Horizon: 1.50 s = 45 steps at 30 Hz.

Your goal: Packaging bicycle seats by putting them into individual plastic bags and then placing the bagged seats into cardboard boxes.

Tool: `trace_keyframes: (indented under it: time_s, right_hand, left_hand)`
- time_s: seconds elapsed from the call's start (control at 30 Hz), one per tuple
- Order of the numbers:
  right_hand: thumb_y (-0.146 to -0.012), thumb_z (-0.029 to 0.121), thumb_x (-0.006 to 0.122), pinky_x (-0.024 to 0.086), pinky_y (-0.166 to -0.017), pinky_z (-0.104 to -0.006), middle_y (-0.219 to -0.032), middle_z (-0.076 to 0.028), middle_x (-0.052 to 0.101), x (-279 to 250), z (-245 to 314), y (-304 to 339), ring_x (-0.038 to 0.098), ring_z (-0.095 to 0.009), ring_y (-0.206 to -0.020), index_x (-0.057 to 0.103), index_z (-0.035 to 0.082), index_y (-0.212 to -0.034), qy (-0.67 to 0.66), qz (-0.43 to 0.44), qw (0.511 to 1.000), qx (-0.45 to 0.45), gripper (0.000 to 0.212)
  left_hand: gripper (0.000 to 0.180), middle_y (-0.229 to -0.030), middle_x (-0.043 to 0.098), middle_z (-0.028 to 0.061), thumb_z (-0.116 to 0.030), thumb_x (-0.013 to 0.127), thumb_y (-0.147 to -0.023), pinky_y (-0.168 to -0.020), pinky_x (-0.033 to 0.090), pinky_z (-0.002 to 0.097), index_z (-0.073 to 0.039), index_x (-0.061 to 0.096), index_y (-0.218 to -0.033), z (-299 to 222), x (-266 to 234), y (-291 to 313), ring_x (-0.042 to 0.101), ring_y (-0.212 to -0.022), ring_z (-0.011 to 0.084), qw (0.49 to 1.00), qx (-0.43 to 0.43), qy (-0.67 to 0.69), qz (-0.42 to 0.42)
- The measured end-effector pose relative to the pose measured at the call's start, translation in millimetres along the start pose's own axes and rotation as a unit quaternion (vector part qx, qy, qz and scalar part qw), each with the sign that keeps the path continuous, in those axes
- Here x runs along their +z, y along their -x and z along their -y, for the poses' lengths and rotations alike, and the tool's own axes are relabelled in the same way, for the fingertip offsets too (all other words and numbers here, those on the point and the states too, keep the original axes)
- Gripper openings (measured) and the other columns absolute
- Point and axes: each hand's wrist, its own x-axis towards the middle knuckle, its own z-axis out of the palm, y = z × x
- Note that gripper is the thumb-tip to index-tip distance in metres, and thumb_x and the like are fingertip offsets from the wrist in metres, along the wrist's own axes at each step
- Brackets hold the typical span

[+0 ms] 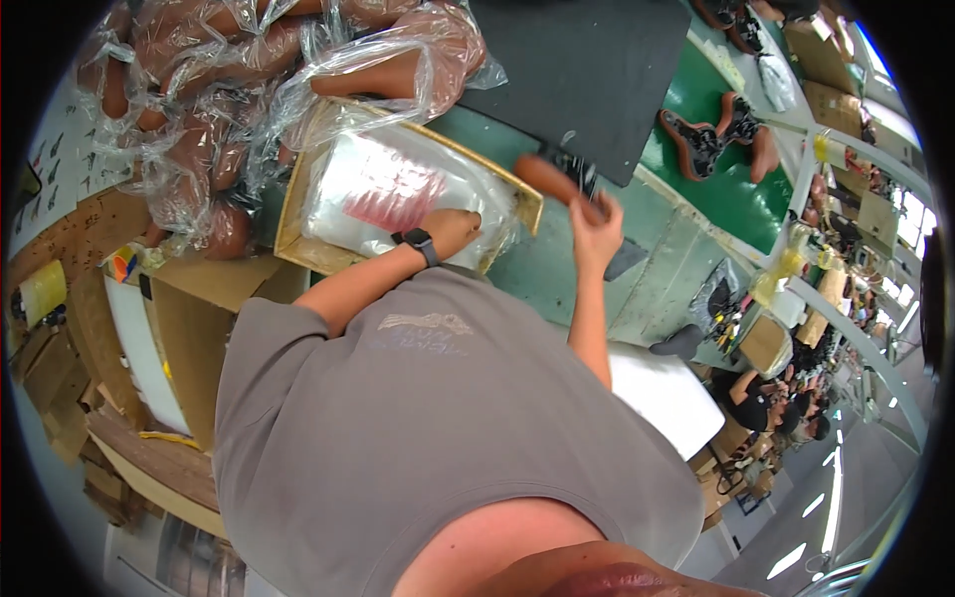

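My right hand (pixel 598 237) is closed on one end of a brown, limb-shaped piece with a black part (pixel 545 177). The piece is smeared by motion, above the green tabletop. My left hand (pixel 453 234), with a dark watch at the wrist, is over the right part of an open cardboard box (pixel 530 207). Its fingers look curled in; what they hold, if anything, is hidden. Clear plastic bags with red print (pixel 393 194) fill the box below that hand.
Brown limb-shaped pieces in clear plastic (pixel 388 75) are heaped at the far left. A black mat (pixel 582 75) lies at the far middle. Brown-and-black pieces (pixel 701 139) lie on a bright green surface to the right. A cardboard carton (pixel 204 328) stands beside me at left.
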Motion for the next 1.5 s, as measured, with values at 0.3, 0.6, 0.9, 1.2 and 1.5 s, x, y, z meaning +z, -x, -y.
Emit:
trace_keyframes:
  time_s: [0.3, 0.6, 0.9, 1.2, 1.5]
  right_hand:
    - [-0.087, 0.014, 0.089, 0.063, -0.097, -0.0427, -0.133, -0.024, 0.076, -132.5, -54.7, 216.8, 0.080, -0.033, -0.111, 0.057, -0.004, -0.154, 0.155, 0.122, 0.971, 0.133, 0.076]
    - [-0.100, 0.044, 0.084, 0.064, -0.069, -0.0382, -0.109, -0.016, 0.074, -80.7, -87.6, 213.9, 0.073, -0.027, -0.085, 0.063, -0.001, -0.135, -0.523, 0.136, 0.551, 0.635, 0.061]
    - [-0.096, 0.014, 0.083, 0.067, -0.098, -0.0459, -0.144, -0.019, 0.065, -81.6, 102.6, 216.8, 0.077, -0.034, -0.114, 0.050, -0.004, -0.154, -0.487, 0.329, 0.762, 0.274, 0.069]
    - [-0.101, 0.021, 0.082, 0.069, -0.075, -0.0348, -0.102, -0.017, 0.078, -21.7, 171.2, 236.7, 0.081, -0.025, -0.088, 0.064, -0.003, -0.130, -0.427, 0.399, 0.735, 0.344, 0.041]
    - [-0.101, 0.017, 0.080, 0.058, -0.077, -0.0398, -0.102, -0.012, 0.070, -58.5, 146.7, 241.8, 0.069, -0.027, -0.088, 0.061, 0.001, -0.134, -0.513, 0.289, 0.754, 0.292, 0.041]
  left_hand:
    - [0.020, -0.107, 0.072, 0.0190, -0.022, 0.067, -0.103, -0.091, 0.057, 0.0535, -0.003, 0.074, -0.101, 33.5, 53.3, -18.0, 0.070, -0.102, 0.0429, 0.999, -0.012, -0.007, -0.053]
    - [0.027, -0.095, 0.077, 0.0122, -0.012, 0.052, -0.113, -0.066, 0.061, 0.0338, 0.006, 0.073, -0.114, 15.3, 9.6, 33.2, 0.080, -0.084, 0.0196, 0.847, -0.208, 0.468, -0.142]
    - [0.035, -0.100, 0.081, 0.0187, -0.015, 0.072, -0.101, -0.076, 0.059, 0.0502, -0.008, 0.073, -0.135, -72.9, -51.6, 165.1, 0.077, -0.089, 0.0410, 0.942, -0.013, 0.109, -0.316]
    - [0.033, -0.085, 0.079, 0.0116, 0.000, 0.072, -0.100, -0.071, 0.061, 0.0301, 0.002, 0.058, -0.129, -75.6, -27.7, 229.2, 0.077, -0.077, 0.0150, 0.889, -0.033, 0.407, -0.206]
    - [0.031, -0.123, 0.077, 0.0119, -0.005, 0.065, -0.110, -0.090, 0.062, 0.0324, -0.007, 0.057, -0.140, -35.5, -99.6, 288.5, 0.075, -0.104, 0.0208, 0.535, 0.062, 0.789, -0.296]
